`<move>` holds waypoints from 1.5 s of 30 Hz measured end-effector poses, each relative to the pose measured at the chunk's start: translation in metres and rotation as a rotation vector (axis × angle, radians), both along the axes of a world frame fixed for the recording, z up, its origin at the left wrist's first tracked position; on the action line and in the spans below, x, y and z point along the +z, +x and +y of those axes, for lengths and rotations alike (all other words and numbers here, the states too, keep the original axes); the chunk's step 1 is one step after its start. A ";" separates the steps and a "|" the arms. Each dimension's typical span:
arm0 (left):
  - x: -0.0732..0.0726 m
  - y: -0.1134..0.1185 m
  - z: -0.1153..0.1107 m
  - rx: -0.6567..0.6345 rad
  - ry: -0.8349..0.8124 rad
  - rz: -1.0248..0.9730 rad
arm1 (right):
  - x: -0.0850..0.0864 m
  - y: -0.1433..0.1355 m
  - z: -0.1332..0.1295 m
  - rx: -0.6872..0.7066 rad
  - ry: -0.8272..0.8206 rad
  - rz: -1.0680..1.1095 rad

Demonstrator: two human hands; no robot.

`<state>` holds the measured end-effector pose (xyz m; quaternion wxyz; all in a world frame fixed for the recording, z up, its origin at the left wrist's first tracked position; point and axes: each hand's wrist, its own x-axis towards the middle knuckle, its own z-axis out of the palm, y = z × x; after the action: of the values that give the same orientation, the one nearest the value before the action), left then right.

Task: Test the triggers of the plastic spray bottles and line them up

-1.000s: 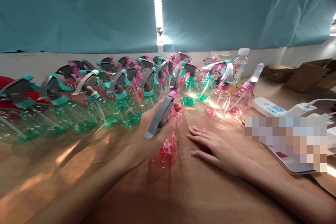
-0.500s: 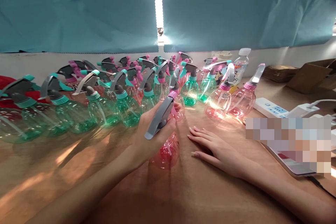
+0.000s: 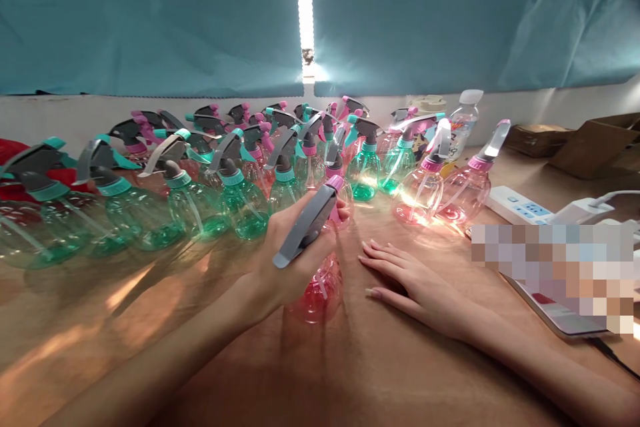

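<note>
My left hand [image 3: 293, 257] is wrapped round the neck of a pink spray bottle [image 3: 317, 293], just below its grey trigger head with a pink nozzle. The bottle stands on the brown table, and its neck is mostly hidden by the fingers. To its right, my right hand [image 3: 405, 283] lies flat on the table, palm down with fingers stretched, holding nothing. Behind the left hand stand green spray bottles [image 3: 243, 210] in a row. Two clear pink spray bottles [image 3: 417, 193] stand beyond the right hand.
More spray bottles crowd the back of the table. A white-capped drink bottle [image 3: 464, 123] stands behind the pink pair. At the right are a white power strip [image 3: 517, 205] with plugs, a partly blurred-out phone [image 3: 565, 320] on a cable, and an open cardboard box [image 3: 595, 150].
The view has shifted very slightly. My left hand keeps its hold on the pink spray bottle, its head tipped a touch differently; my right hand stays flat in place.
</note>
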<state>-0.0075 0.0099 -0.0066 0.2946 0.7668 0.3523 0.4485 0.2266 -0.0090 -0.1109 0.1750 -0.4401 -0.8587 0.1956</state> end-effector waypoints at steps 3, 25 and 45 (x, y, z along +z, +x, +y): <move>0.003 -0.001 -0.001 -0.022 -0.011 -0.004 | 0.000 0.000 0.000 -0.002 0.002 0.003; -0.007 0.000 0.001 0.038 -0.039 0.012 | 0.003 -0.001 0.000 0.012 0.022 0.043; -0.006 0.002 -0.001 0.042 -0.081 -0.021 | 0.005 -0.001 0.001 0.020 0.019 0.039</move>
<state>-0.0059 0.0087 -0.0124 0.3198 0.7419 0.3830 0.4480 0.2259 -0.0085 -0.1055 0.1938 -0.4261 -0.8613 0.1976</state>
